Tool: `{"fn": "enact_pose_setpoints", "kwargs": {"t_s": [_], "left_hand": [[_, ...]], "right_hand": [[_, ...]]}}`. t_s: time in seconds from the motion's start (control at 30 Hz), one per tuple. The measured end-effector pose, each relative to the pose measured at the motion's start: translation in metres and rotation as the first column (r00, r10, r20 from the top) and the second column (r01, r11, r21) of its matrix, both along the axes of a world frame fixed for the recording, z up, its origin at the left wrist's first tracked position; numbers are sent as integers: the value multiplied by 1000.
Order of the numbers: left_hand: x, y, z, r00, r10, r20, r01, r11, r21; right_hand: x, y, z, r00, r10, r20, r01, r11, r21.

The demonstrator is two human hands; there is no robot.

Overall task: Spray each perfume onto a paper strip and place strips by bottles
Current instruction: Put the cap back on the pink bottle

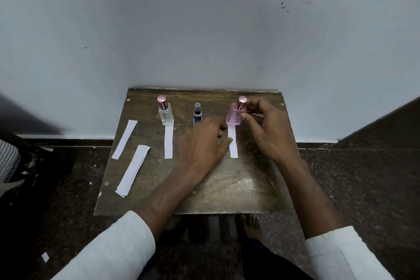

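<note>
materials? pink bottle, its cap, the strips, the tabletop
Pink bottle: translucent pink glass or plastic, cannot tell which; light passes through.
Cap: glossy metallic pink, probably plated, with highlights.
Strips: matte white paper, thin and flat.
Tabletop: worn dark wood or laminate with scuffed, dull sheen.

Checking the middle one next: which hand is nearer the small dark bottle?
Left. The left hand lies just in front of the dark bottle; the right hand is off to its right.
</note>
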State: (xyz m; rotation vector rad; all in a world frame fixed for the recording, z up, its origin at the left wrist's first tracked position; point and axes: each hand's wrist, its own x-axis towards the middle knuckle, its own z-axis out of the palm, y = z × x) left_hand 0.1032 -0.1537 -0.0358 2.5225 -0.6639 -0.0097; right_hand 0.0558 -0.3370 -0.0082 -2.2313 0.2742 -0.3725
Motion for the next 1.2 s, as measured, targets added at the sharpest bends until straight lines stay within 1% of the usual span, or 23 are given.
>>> {"fn": "enact_pose_setpoints", "kwargs": {"t_s": [0.2, 0.33, 0.43, 0.67, 0.97, 1.03, 1.1, 1.2], "left_hand": [[0, 0, -1, 1000, -7, 3, 7, 1000, -1], [0, -1, 0, 1000, -4, -15, 3, 1000, -18], [0, -1, -1, 1000, 4, -20, -4, 1000, -30], [-1, -1, -1, 1000, 5, 0, -5, 1000, -31], [-2, 0, -1, 1000, -12, -24, 11, 999, -34], [-3, 2, 0, 999, -30, -21, 29, 999, -32], [-4, 4, 0, 999, -49, -3, 49, 998, -32], [-13, 11, 5, 991, -72, 109, 70, 997, 25]], "right_hand": [[-2, 1, 3, 1000, -3, -17, 3, 1000, -14], [-3, 2, 6, 999, -2, -37, 0, 998, -56], [-4, 5, 10, 999, -1, -33, 0, 999, -48], [-7, 8, 15, 999, 5, -55, -9, 996, -83], [-3, -3, -1, 999, 38, -8, -38, 998, -44], [-4, -7, -6, 1000, 15, -7, -15, 999, -34], [-5, -11, -9, 1000, -25, -2, 25, 998, -61], [-14, -7, -11, 999, -44, -21, 40, 982, -183]]}}
